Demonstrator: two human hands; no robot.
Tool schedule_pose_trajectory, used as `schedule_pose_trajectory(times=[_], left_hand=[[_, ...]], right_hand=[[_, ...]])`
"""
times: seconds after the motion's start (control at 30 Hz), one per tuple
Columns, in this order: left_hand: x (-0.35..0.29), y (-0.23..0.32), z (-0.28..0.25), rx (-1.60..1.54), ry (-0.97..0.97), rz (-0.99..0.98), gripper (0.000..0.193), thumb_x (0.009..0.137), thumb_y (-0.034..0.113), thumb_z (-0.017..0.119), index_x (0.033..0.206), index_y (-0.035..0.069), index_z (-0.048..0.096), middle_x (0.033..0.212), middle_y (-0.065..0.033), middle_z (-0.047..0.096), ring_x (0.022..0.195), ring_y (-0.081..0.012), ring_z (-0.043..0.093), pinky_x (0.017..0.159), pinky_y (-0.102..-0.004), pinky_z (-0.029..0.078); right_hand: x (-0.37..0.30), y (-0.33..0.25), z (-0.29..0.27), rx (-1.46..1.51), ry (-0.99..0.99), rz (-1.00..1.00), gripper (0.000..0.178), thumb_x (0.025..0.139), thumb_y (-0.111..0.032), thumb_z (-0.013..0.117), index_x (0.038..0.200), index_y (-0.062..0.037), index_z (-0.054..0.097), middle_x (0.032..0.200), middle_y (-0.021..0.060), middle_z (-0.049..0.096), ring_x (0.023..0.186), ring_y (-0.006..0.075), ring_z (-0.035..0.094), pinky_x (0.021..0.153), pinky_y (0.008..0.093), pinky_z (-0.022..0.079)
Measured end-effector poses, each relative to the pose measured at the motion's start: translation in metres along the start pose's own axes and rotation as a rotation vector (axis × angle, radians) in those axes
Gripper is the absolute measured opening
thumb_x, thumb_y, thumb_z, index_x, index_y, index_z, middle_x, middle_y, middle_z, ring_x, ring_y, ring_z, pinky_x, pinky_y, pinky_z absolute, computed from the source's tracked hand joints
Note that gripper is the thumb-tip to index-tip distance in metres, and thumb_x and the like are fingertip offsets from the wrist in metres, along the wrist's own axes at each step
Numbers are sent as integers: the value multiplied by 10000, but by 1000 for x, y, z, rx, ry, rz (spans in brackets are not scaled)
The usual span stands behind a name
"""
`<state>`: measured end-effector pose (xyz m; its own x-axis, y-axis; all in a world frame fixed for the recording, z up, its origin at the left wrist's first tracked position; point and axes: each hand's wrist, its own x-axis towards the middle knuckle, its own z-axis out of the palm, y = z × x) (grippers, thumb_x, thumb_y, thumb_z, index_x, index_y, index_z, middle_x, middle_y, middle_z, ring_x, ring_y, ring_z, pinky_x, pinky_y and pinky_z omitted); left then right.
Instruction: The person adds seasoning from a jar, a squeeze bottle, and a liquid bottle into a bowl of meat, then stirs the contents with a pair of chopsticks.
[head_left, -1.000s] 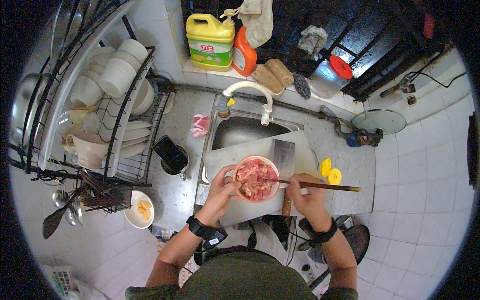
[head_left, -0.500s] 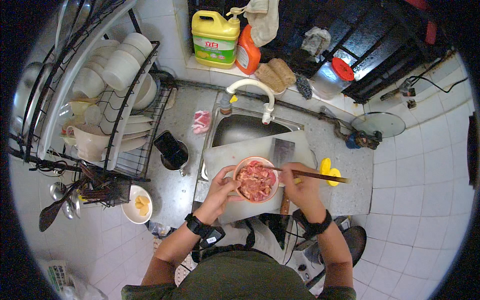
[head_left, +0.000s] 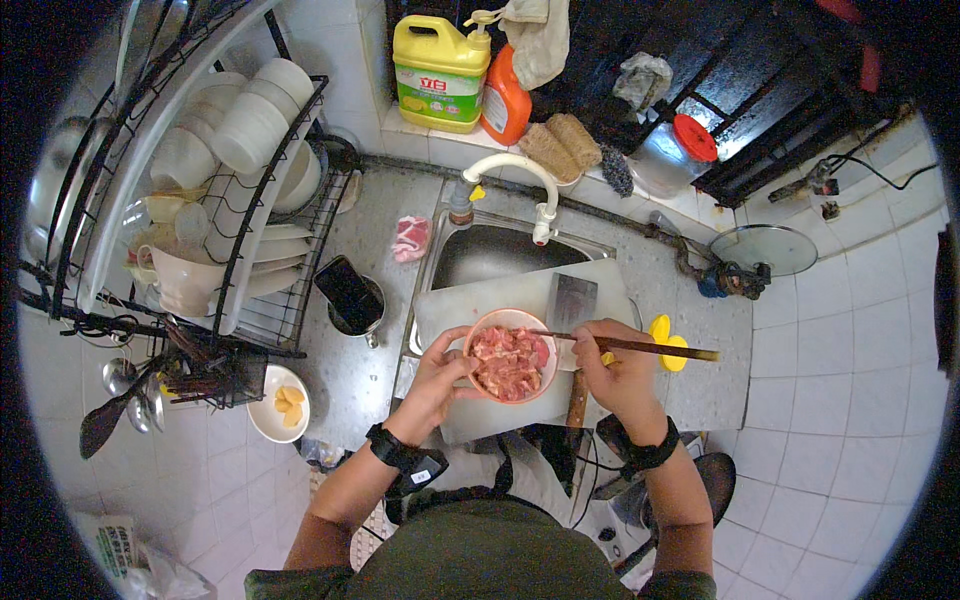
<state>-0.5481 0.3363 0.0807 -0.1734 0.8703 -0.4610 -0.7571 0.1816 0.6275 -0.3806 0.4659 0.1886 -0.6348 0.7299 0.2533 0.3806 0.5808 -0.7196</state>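
Observation:
My left hand [head_left: 441, 375] is closed on the left rim of a bowl [head_left: 553, 376], held above a white cutting board [head_left: 470, 427]. Raw sliced meat [head_left: 508, 362] fills much of the bowl. In my right hand [head_left: 618, 373] is a pair of dark wooden chopsticks [head_left: 668, 349], whose tips reach into the meat. Beneath my right hand lies a cleaver [head_left: 573, 303] on the board, its wooden handle [head_left: 577, 400] pointing toward me. The board rests across the near part of a metal sink [head_left: 490, 252]. Part of the cleaver is hidden by my hand and the bowl.
At the left stands a dish rack [head_left: 262, 190] with bowls and plates. A phone [head_left: 346, 294] lies over a metal cup [head_left: 372, 322]. Yellow pieces [head_left: 674, 352] lie right of the board. The faucet [head_left: 515, 160] arches over the sink; a glass lid [head_left: 765, 249] leans at the back right.
My right hand has shifted slightly right with the chopsticks, and their tips have moved a little within the meat. My left hand still holds the bowl. The whole view has shifted slightly.

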Motion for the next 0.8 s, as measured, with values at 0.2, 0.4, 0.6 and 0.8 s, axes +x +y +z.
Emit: schedule_pose_trajectory(times=[0.2,0.4,0.6,0.8], left_hand=[[-2,10,7,-13,75,17,416,813,92,579,1208,108,450,829,-34,568,807,-147,605,648,-341,578],[7,-2,16,-12,17,-10,412,813,70,573,1203,112,445,816,-27,562,785,-135,605,653,-335,577],[5,-4,22,-12,-4,-11,430,801,59,585,1204,115,448,808,-22,558,780,-121,599,658,-338,578],[3,-7,16,-36,13,-24,424,804,77,584,1205,112,447,798,-13,541,792,-120,588,665,-340,576]], right_hand=[[-29,4,0,94,35,89,108,856,-55,540,798,17,595,662,58,590,554,107,563,503,229,444],[-26,-8,23,175,114,71,66,809,-38,579,785,13,613,657,94,610,570,137,600,526,252,476],[-27,-11,18,115,53,-40,57,773,-50,622,793,4,621,667,114,619,567,183,616,515,264,471],[-24,-11,-9,80,25,86,71,812,-41,576,799,11,623,698,71,616,566,125,577,531,243,458]])
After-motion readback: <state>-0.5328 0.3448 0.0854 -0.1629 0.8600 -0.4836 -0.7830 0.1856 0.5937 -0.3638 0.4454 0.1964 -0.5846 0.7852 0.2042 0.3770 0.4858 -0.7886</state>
